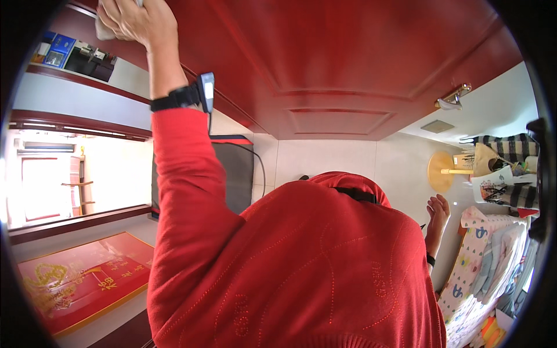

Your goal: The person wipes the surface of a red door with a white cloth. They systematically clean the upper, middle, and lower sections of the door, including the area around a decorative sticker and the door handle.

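Note:
At the top left, my left hand point(137, 21) is raised and closed on a greyish-white cloth point(104, 28), beside the upper edge of a red panelled door point(348, 48). Whether the cloth touches the door cannot be told. A black strap with a small device point(206, 91) and a cable is on the left wrist. My right hand point(437, 213) hangs low at the right, away from the door, its fingers slightly bent, with nothing seen in it. The door's metal handle point(452, 98) is at the door's right side.
Below the door lie pale floor tiles point(326, 156) and a dark grey mat point(235, 169). A round wooden stand point(439, 172) and a bed with patterned bedding point(461, 261) are at the right. A red framed picture point(95, 278) and a shelf with boxes point(61, 48) are at the left.

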The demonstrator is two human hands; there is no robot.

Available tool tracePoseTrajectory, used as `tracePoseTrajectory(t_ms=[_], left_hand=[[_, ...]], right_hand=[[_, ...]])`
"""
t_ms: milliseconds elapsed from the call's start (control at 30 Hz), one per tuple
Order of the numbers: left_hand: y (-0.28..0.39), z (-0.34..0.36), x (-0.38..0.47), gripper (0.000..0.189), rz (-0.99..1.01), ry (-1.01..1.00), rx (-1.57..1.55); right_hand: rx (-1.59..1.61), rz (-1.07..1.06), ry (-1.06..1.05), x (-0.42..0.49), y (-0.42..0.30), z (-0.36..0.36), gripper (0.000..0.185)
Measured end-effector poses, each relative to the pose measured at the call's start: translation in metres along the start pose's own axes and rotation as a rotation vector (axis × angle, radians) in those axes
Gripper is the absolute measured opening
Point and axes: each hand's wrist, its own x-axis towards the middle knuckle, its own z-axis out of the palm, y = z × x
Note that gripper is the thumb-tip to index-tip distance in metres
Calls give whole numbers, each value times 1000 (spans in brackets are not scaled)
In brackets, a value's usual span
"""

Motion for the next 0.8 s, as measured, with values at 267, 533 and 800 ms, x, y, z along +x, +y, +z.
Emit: tracePoseTrajectory(t_ms=[267, 533, 800], left_hand=[[29, -13, -146, 72, -452, -243, 14], [61, -15, -232, 85, -933, -371, 12], [92, -5, -278, 82, -1239, -176, -69]], right_hand=[[-6, 25, 10, -7, 5, -4, 33], [-29, 31, 19, -4, 4, -17, 34], [-26, 76, 71, -13, 7, -32, 35]])
